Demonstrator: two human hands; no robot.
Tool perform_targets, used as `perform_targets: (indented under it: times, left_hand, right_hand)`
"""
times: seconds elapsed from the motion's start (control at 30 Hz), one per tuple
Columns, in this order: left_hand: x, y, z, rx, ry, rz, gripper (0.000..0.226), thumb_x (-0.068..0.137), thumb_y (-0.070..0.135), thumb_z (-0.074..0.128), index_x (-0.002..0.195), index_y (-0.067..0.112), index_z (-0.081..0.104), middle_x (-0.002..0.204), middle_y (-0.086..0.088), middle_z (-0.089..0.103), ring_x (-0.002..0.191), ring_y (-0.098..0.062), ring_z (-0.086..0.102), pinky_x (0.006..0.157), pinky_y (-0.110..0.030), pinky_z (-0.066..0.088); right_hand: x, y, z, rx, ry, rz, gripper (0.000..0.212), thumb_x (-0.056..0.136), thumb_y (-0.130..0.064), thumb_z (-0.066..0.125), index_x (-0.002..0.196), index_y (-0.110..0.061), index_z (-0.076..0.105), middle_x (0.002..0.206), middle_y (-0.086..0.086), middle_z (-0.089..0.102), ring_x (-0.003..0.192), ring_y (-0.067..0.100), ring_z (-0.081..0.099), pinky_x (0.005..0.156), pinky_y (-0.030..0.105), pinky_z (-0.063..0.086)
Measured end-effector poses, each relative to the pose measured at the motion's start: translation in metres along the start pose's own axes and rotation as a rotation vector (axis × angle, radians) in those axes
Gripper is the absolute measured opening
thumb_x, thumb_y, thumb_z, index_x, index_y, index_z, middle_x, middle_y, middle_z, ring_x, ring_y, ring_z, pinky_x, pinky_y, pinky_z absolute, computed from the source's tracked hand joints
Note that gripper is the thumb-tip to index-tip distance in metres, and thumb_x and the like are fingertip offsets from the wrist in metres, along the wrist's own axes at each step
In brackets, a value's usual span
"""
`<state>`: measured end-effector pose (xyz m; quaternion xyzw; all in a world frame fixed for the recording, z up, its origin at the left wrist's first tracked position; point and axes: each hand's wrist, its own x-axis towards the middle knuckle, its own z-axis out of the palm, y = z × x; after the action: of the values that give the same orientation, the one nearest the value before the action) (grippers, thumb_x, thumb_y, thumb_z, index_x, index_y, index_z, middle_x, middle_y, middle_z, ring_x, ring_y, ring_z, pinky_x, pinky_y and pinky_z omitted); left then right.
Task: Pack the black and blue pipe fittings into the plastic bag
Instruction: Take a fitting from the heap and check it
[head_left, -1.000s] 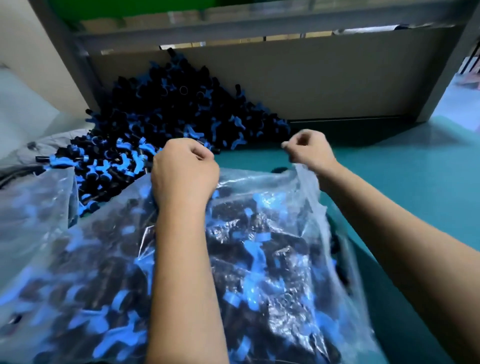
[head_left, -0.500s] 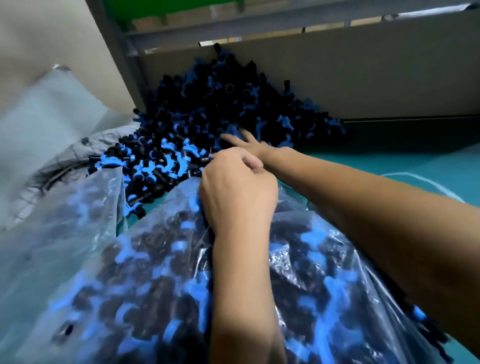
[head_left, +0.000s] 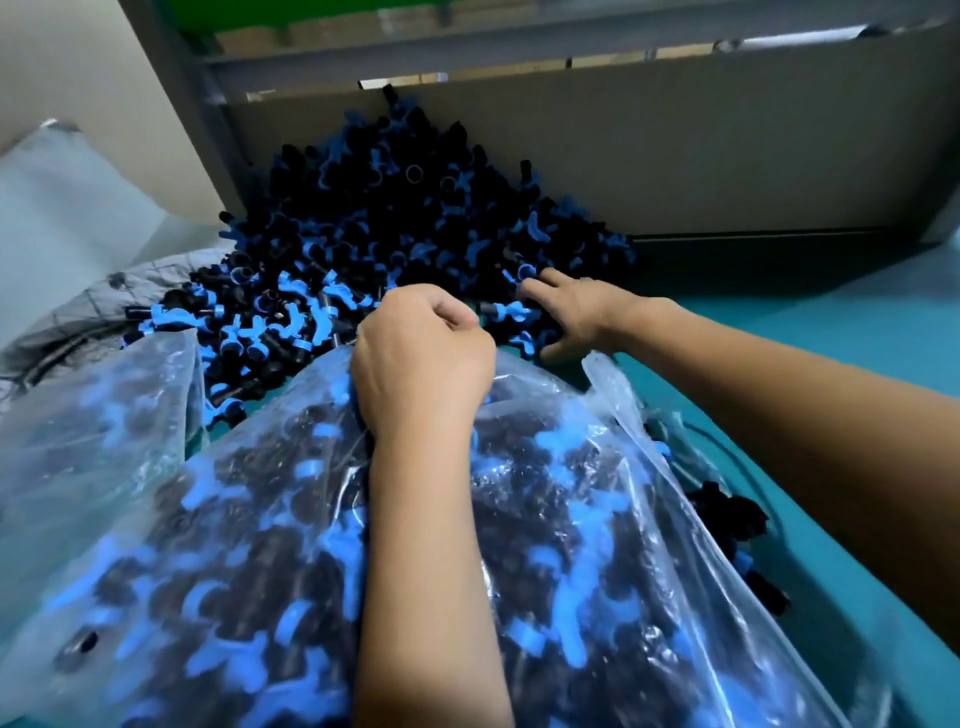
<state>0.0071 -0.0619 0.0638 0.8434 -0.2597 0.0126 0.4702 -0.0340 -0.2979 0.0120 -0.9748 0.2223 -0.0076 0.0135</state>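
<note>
- While gripping bunched rim of plastic bag (head_left: 597, 519), left hand (head_left: 421, 358) stays fisted at bag mouth, unchanged from a second ago.
- Pile of pipe fittings (head_left: 395, 249) just beyond left hand, against cardboard wall (head_left: 701, 171).
- Right hand (head_left: 569, 312) off the rim now, fingers spread, touching pile's near edge.
- Likely means: scooping next batch; bag already mostly full.
</note>
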Motion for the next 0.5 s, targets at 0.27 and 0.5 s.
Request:
perform_targets:
  times: [0.27, 0.5]
  left_hand:
    - [-0.004, 0.002, -0.001, 0.009, -0.006, 0.01, 0.032, 0.082, 0.007, 0.052, 0.071, 0.031, 0.071, 0.073, 0.014, 0.069, 0.074, -0.014, 0.063, 0.053, -0.024, 0.038]
    - [-0.006, 0.002, 0.001, 0.002, -0.002, 0.026, 0.033, 0.081, 0.007, 0.052, 0.068, 0.031, 0.071, 0.071, 0.014, 0.068, 0.074, -0.012, 0.061, 0.056, -0.026, 0.038]
  right_hand:
    - [-0.096, 0.032, 0.004, 0.025, 0.14, 0.19, 0.061, 0.08, -0.039, 0.073, 0.135, -0.025, 0.05, 0.137, 0.009, 0.047, 0.13, 0.038, 0.045, 0.122, 0.051, 0.017]
    - [-0.142, 0.024, 0.006, 0.043, 0.311, 0.338, 0.028, 0.078, -0.035, 0.076, 0.104, -0.035, 0.064, 0.134, -0.003, 0.046, 0.129, 0.032, 0.028, 0.083, 0.044, 0.043]
